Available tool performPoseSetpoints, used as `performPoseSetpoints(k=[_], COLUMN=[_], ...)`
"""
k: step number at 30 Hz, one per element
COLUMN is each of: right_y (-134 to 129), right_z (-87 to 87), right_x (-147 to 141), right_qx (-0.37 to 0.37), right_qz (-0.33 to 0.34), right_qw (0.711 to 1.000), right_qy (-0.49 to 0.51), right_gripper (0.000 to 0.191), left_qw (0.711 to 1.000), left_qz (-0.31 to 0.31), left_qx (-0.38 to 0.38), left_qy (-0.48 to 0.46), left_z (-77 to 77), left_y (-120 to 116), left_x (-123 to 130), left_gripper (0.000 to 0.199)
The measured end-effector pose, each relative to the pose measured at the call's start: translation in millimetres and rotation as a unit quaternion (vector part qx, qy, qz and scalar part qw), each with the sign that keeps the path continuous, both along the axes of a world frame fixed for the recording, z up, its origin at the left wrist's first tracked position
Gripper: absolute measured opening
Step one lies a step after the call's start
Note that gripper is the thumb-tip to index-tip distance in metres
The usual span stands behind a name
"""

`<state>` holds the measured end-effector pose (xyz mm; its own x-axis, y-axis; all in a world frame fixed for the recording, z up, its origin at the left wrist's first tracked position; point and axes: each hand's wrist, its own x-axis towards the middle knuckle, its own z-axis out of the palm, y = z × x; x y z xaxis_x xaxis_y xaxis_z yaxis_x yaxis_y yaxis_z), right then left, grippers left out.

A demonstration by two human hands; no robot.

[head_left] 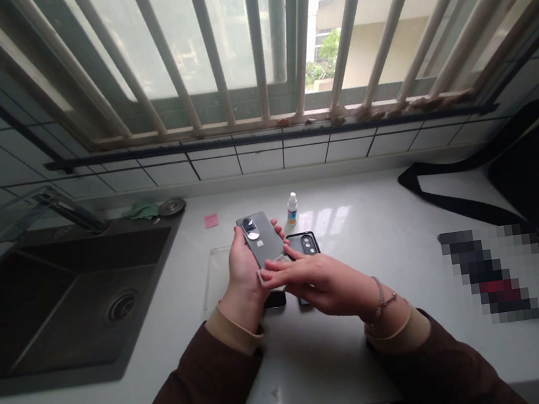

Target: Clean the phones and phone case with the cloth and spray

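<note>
My left hand (pixel 245 275) grips a grey smartphone (pixel 261 238), which it holds tilted with the back and its round camera module facing up. My right hand (pixel 322 281) lies across the phone's lower end, with the fingertips on a small whitish piece (pixel 272 276), perhaps a wipe or film. Whether those fingers pinch it is hard to tell. Beyond the hands, a black phone case or phone (pixel 305 245) with camera openings lies on the counter. Another dark flat item (pixel 276 299) is mostly hidden under my left wrist.
A clear plastic sheet or tray (pixel 217 278) lies left of my hands, with a small white bottle (pixel 292 209) and pink sticky note (pixel 211 220) behind. A dark sink (pixel 71 301) is at left; a black bag strap (pixel 447 195) and pixelated object (pixel 488 276) are at right.
</note>
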<state>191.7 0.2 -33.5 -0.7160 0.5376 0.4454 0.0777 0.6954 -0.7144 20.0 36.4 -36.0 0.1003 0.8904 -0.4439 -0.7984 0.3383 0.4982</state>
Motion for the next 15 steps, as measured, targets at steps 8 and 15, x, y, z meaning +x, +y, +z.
performPoseSetpoints(k=[8,15], right_y=[4,12], right_z=[3.0,-4.3], right_x=[9,16], right_qx=[-0.234,-0.066], right_qz=[-0.149,-0.481], right_qw=[0.946,0.856], right_qy=[0.17,0.178], right_gripper=[0.034,0.035], left_qw=[0.998,0.956], left_qz=[-0.068,-0.293], left_qx=[0.012,0.02], left_qy=[0.003,-0.001], left_z=[8.7,1.0], left_y=[-2,-16], left_x=[-1,8], left_gripper=[0.071,0.072])
